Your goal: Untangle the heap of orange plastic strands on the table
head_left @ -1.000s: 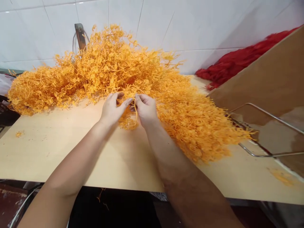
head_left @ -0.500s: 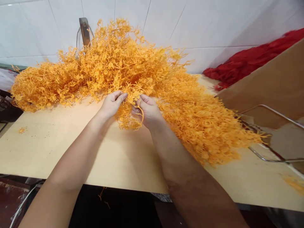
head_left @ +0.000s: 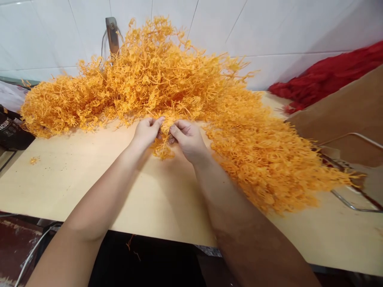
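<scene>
Head view: a small orange sprig [head_left: 164, 150] of thin, tangled strands is held between two bare hands, over the tabletop [head_left: 143, 203] at the near edge of a large orange heap [head_left: 155, 79]. The left hand [head_left: 147, 133] is nearly closed, thumb and fingertips pinched on the sprig's upper left side; the right hand [head_left: 189, 140] is closed too, its thumb pressed toward the curled forefinger on the sprig's right side, with the other fingers partly hidden. The sprig's lower end hangs just below the fingers. Behind them the heap rises to its highest part, runs off to the left, and spreads down the right side in a dense, bushy mass, beside the right forearm. A stray orange scrap [head_left: 34, 160] lies on the left of the tabletop. At the far left are a black container [head_left: 11, 133] with pale lettering and a whitish plastic bag [head_left: 12, 95]. A metal bracket [head_left: 113, 35] stands up behind the heap, in front of the tiled wall [head_left: 74, 22]. To the right, a slanted brown board [head_left: 344, 111] stands near a bent metal rod [head_left: 356, 208], with a red pile [head_left: 335, 71] behind it. Below the near edge, orange threads [head_left: 129, 242] show against black cloth [head_left: 152, 265].
</scene>
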Motion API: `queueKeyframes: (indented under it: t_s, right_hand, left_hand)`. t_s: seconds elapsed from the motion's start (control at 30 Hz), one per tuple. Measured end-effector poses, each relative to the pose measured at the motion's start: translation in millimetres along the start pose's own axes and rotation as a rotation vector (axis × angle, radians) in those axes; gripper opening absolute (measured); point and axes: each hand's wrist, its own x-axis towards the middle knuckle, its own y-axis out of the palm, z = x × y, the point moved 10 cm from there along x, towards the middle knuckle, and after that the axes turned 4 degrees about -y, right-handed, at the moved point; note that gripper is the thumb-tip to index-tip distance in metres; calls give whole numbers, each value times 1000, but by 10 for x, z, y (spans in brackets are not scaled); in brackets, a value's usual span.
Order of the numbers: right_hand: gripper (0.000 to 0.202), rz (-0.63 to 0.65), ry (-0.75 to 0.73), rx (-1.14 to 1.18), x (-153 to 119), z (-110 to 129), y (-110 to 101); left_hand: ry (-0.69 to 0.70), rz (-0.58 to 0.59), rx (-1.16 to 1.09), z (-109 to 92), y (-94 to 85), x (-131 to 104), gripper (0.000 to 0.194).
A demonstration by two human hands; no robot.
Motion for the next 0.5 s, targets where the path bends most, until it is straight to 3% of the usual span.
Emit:
queueKeyframes:
  t_s: [0.1, 0.23, 0.4, 0.5]
  right_hand:
    - [45, 6, -20, -43, 15, -6, -27]
    - [36, -83, -14, -112, 31, -16, -137]
    - [40, -156, -14, -176, 24, -38, -186]
    - [45, -195, -17, -228, 14, -75, -228]
  left_hand:
    - [-135, 159, -171, 50, 161, -83, 33]
    - [-62, 345, -253, -87, 312, -190, 33]
    - [49, 249, -119, -195, 222, -185, 19]
    - [13, 256, -66, -176, 256, -206, 15]
